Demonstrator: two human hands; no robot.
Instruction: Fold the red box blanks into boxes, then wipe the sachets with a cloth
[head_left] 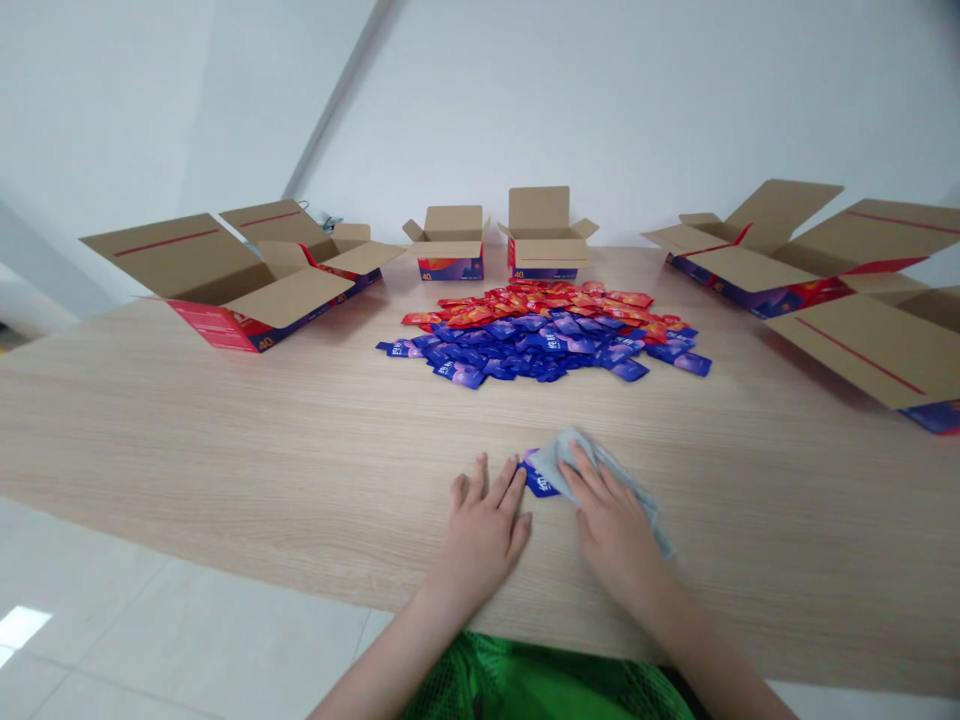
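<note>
My right hand (611, 520) lies flat on a grey cloth (559, 452) that covers most of a blue sachet (537, 482) on the wooden table (225, 440). My left hand (484, 525) rests flat beside it, fingers spread, fingertips touching the sachet's left edge. Further back lies a pile of blue sachets (536, 350) with red sachets (540, 300) behind them.
Two small open cartons (450, 245) (546, 240) stand behind the pile. Large open cardboard boxes sit at the left (247, 275) and right (787, 255), with another (885, 350) at the right edge. The table's near edge runs just before my arms.
</note>
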